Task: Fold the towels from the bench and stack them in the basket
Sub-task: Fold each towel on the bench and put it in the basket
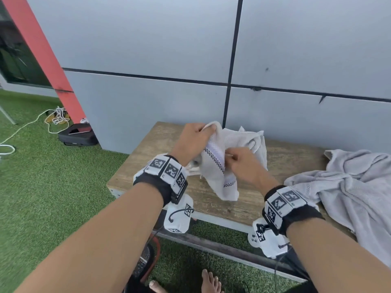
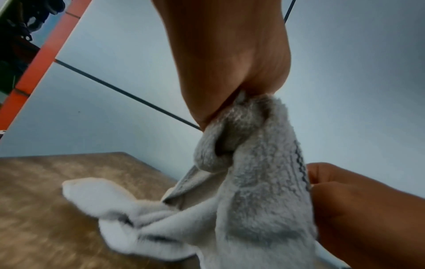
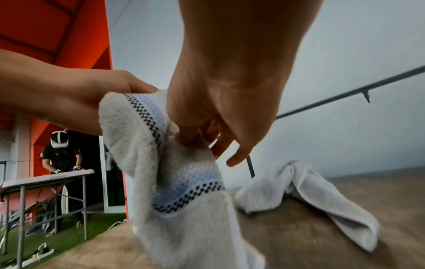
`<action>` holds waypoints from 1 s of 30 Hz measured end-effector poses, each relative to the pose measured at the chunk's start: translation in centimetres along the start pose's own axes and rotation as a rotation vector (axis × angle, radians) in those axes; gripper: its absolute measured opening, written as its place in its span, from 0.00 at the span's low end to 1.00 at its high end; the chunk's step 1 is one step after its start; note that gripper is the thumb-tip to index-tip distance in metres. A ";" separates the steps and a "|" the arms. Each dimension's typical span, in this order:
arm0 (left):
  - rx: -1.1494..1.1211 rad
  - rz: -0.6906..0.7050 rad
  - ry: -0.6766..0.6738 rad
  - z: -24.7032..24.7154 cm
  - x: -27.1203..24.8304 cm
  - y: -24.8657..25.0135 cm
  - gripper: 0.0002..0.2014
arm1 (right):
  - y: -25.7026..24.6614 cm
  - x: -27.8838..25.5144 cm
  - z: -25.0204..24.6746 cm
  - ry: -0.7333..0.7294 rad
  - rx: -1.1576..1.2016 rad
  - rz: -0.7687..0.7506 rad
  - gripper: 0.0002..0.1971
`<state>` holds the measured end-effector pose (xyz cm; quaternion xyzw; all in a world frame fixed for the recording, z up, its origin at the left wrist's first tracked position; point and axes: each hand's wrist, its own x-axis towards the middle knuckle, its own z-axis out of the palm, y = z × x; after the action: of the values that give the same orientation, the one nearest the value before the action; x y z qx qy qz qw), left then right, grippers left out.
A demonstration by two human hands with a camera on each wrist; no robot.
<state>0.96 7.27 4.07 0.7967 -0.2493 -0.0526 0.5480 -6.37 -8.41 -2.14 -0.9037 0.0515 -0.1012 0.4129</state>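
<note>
1. Bench [image 1: 169,142]: wooden top against a grey panelled wall, artificial grass below; it serves as the working surface, hence both arms reach over its left half; bare wood lies under the lifted cloth, room (my judgement) for laying a fold flat.
2. Heap of grey towels [image 1: 347,193]: crumpled at the right end of the bench, spilling over its front edge, well apart from the hands; probably the unfolded stock, parked out of the way.
3. Basket: a dark meshed, red-rimmed object [image 1: 146,263] shows below the bench front by the feet; too little is visible to say whether this is it.
4. Small white towel [image 1: 218,172] with a checkered and blue border: held up off the bench between both hands, its far part bunched and resting on the wood near the wall; lifted, I judge, so that it hangs and its edges can be found.
5. Left hand [image 1: 195,136]: curled tight round the towel's top corner, the higher of the two; it acts as the anchor.
6. Right hand [image 1: 243,163]: lower; thumb and forefinger pinch the cloth beside the border, remaining fingers loosely spread; likely feeling for the second corner.
7. Progress estimate: towel still bunched, no fold yet made.
</note>
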 end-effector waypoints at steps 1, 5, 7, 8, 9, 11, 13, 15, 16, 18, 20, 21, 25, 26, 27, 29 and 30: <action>-0.004 0.023 0.038 -0.4 0.4 0.8 0.22 | -0.8 0.3 -0.8 0.082 0.012 -0.030 0.16; -0.144 0.094 0.170 -1.7 0.8 2.7 0.14 | -2.3 0.7 -2.3 0.462 0.088 -0.175 0.08; -0.152 0.098 0.175 -1.8 0.3 1.7 0.16 | -2.0 0.4 -2.1 0.452 0.107 -0.198 0.08; -0.097 0.082 0.155 -1.7 0.0 0.8 0.18 | -1.3 0.3 -1.8 0.387 0.090 -0.168 0.08; -0.019 0.047 0.135 -1.6 -0.4 -0.4 0.20 | -0.3 0.2 -1.4 0.291 0.051 -0.125 0.08; 0.112 -0.068 0.098 -1.6 -1.2 -3.5 0.22 | 1.8 0.0 -0.3 0.093 -0.058 -0.034 0.11; 0.136 -0.208 0.057 -1.6 -2.1 -6.5 0.23 | 3.8 -0.2 0.7 0.037 -0.132 0.035 0.12; 0.129 -0.292 0.032 -1.8 -3.0 -8.9 0.23 | 5.1 -0.3 1.3 0.090 -0.127 0.066 0.12; 0.132 -0.324 0.020 -1.9 -3.3 -9.8 0.23 | 5.4 -0.2 1.6 0.115 -0.113 0.071 0.11; 0.182 -0.373 -0.022 -1.9 -3.9 -11.2 0.23 | 5.6 0.0 2.2 0.086 -0.091 0.084 0.12; 0.250 -0.385 -0.101 -1.6 -4.2 -12.2 0.22 | 5.7 0.4 3.1 -0.060 -0.110 0.105 0.14; 0.288 -0.383 -0.143 -1.4 -4.3 -12.6 0.20 | 5.9 0.5 3.7 -0.152 -0.137 0.104 0.15; 0.462 -0.335 -0.310 -0.3 -5.0 -12.9 0.17 | 7.2 0.4 5.9 -0.321 -0.275 0.093 0.12; 0.477 -0.321 -0.337 0.1 -5.1 -12.9 0.18 | 7.3 0.3 6.0 -0.317 -0.264 0.095 0.14; 0.502 -0.307 -0.361 0.4 -5.1 -13.0 0.18 | 7.2 0.3 6.0 -0.309 -0.236 0.095 0.16; 0.537 -0.292 -0.377 0.9 -5.0 -13.2 0.19 | 6.8 0.2 5.5 -0.276 -0.170 0.114 0.13; 0.525 -0.289 -0.364 1.1 -4.9 -13.3 0.20 | 6.7 0.2 5.2 -0.258 -0.149 0.120 0.13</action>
<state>0.85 12.21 -9.29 0.9151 -0.2327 -0.2051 0.2578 -5.11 -9.05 -10.50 -0.9326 0.0592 0.0448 0.3531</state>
